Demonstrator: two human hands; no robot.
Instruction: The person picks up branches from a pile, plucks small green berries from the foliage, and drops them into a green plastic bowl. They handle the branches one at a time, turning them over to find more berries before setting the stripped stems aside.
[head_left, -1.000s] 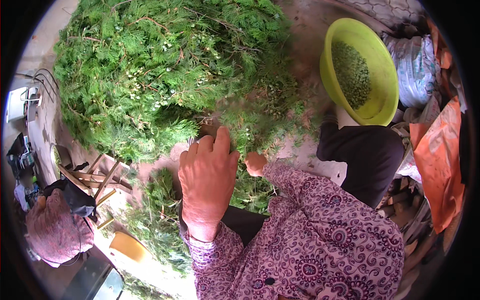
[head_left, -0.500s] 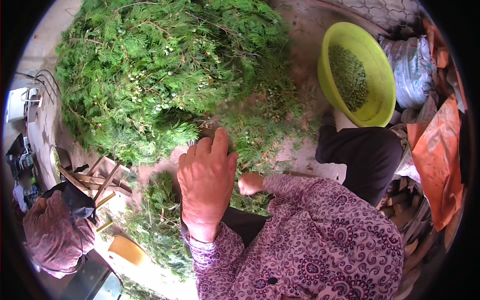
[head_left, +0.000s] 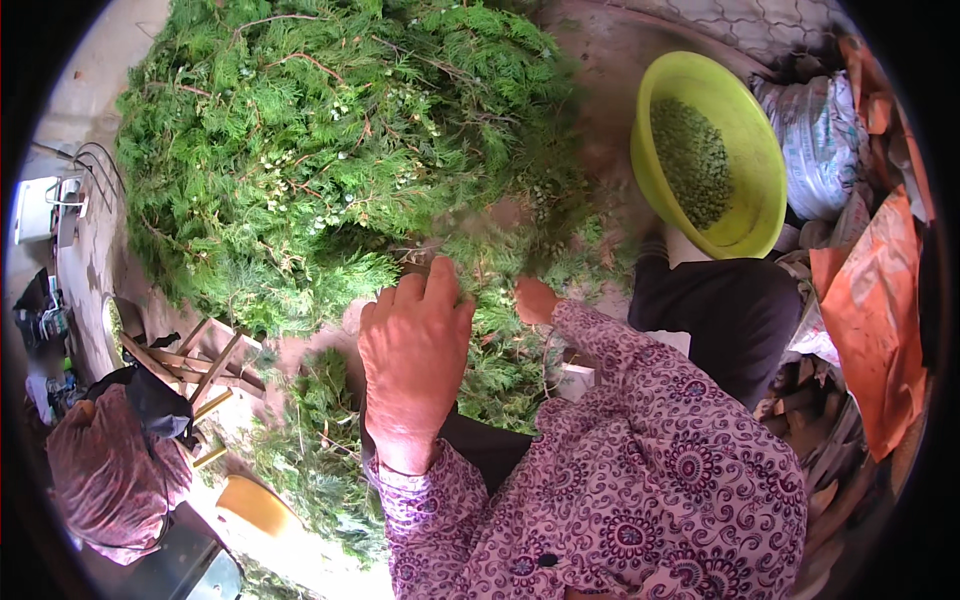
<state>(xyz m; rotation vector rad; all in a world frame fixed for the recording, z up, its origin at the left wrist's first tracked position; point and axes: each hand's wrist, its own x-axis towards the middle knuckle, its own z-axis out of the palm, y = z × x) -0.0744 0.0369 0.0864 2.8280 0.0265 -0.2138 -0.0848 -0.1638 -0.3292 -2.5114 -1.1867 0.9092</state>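
Note:
A big heap of green conifer branches (head_left: 330,150) with pale little cones fills the upper left. My left hand (head_left: 415,360) is in the middle, back up, its fingers curled over a green branch (head_left: 500,340) that lies across my lap. My right hand (head_left: 535,300) pokes out of a purple patterned sleeve (head_left: 650,470) just right of it, pressed into the same foliage with its fingers hidden. A yellow-green bowl (head_left: 745,220) holding small green cones stands at the upper right, beyond my dark-clad knee (head_left: 720,310).
Another person in pink (head_left: 110,470) crouches at the lower left beside a wooden stool (head_left: 190,360) and a yellow object (head_left: 255,505). A white sack (head_left: 830,150) and an orange sack (head_left: 880,330) are piled on the right. Loose sprigs (head_left: 310,450) lie under my left arm.
My right hand dipped down toward my lap, then came back up and right into the foliage. My left hand stayed on the branch, barely shifting.

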